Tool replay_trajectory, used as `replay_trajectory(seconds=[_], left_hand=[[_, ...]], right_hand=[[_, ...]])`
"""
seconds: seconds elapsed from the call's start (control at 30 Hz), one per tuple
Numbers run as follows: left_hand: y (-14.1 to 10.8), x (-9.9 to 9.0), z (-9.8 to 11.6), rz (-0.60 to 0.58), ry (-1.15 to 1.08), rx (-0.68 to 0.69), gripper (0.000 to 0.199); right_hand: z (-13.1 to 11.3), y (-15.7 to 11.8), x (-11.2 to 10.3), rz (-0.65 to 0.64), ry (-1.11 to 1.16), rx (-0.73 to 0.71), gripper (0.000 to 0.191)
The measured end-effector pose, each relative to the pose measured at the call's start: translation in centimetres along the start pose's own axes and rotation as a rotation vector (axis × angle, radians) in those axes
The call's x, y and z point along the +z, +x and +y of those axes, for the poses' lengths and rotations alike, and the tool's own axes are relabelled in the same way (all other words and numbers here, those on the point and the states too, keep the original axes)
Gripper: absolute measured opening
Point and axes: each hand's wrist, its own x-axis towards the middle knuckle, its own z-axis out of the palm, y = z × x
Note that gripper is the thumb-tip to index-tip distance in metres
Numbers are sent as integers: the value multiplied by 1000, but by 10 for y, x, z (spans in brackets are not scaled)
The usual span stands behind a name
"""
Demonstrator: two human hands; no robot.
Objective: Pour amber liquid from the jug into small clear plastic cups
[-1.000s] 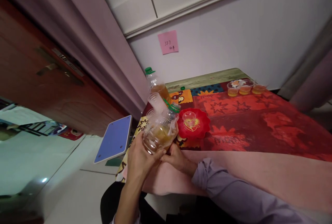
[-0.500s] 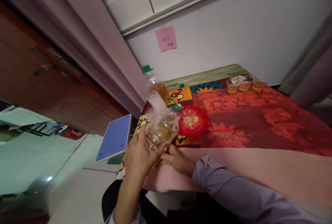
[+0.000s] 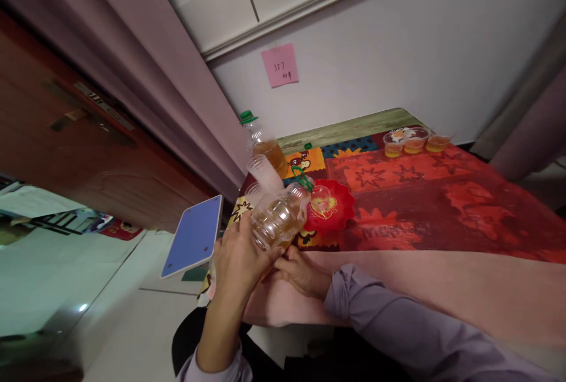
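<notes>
A large clear bottle (image 3: 280, 217) of amber liquid lies tilted in both hands, its mouth with a green handle pointing up and right. My left hand (image 3: 239, 255) is wrapped round its lower left side. Under its right side, my right hand (image 3: 300, 273) grips the bottle; some of its fingers are hidden. The bottle's mouth is over a clear cup (image 3: 321, 198) that stands in a red scalloped tray (image 3: 340, 217). Whether liquid is flowing is too small to tell.
Behind stand a stack of clear cups (image 3: 264, 173) and a second bottle (image 3: 270, 152) with a green cap. A small green cap (image 3: 308, 145) lies near the back edge. Cups of amber liquid (image 3: 413, 145) stand at the back right. A blue board (image 3: 192, 237) is at the left.
The bottle in my hands has tipped further, its mouth moving slightly right over the cup in the red tray. The view has shifted slightly.
</notes>
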Motion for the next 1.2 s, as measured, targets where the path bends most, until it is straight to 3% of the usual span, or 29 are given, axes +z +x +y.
replay_trajectory(seconds=[0.23,0.47,0.6,0.73,1.2], left_hand=[[-1,5,-2,42,19,5,90],[-2,-2,1,-1,-3,-5,77],[-1,-2,1,-16,-8,7,81],[0,2,0,4,6,8,85],[3,7,-3,37,23,19,80]], right_hand=[[4,0,-3,-15,25,-6,56],[5,1,-3,-7,38,1,58],[6,1,-2,-11,33,-4,53],[6,1,-3,-22,40,-5,60],[11,3,-7,-17,78,13,62]])
